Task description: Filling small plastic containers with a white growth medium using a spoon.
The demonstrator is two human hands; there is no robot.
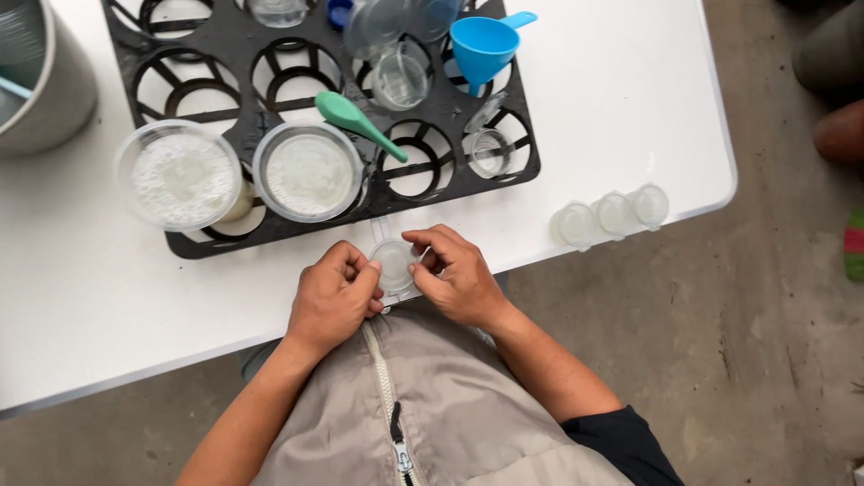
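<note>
Both hands meet at the near edge of a white table point(621, 99). My left hand point(331, 299) and my right hand point(457, 275) pinch a small clear plastic cup point(394, 265) with a round lid from either side. Just beyond them lies a black tray with round holes point(236, 36). It carries two lidded clear tubs point(309, 171) of whitish contents, a green spoon point(358, 122), a blue funnel point(483, 48) and several small clear cups.
Three small lidded cups point(613, 213) sit in a row near the table's right edge. A grey bucket point(40, 76) stands at the far left corner. Bare concrete floor lies to the right, with another person's feet at the far right edge.
</note>
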